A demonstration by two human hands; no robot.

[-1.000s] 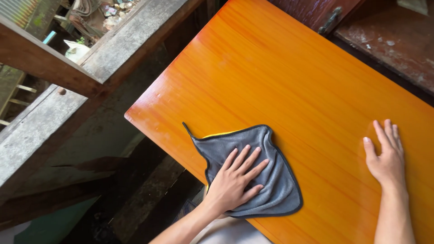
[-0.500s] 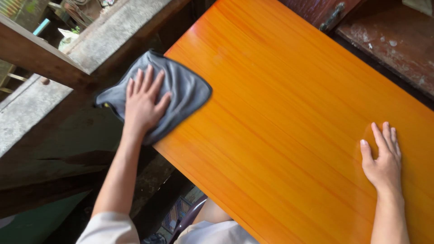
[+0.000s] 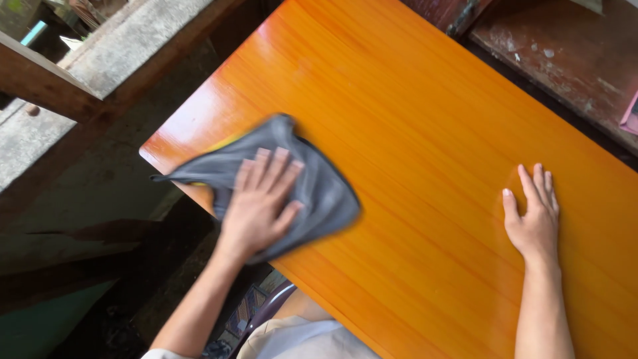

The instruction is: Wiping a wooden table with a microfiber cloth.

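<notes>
Cloth (image 3: 319,193), grey, lying on the near left corner of the orange table (image 3: 425,133), blurred by motion; half a second earlier it hung past the table's left edge. Left hand (image 3: 259,203) presses flat on it, fingers spread open. Right hand (image 3: 535,216) rests palm-down on the bare tabletop, fingers extended together, well apart from the cloth, its placement unchanged.

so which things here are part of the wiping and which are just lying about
In use:
left hand, flat on the grey cloth
orange tabletop, under the cloth
right hand, flat on the tabletop

Lying about:
weathered wooden beam
dark worn surface past the far edge
pink object, far right
</notes>
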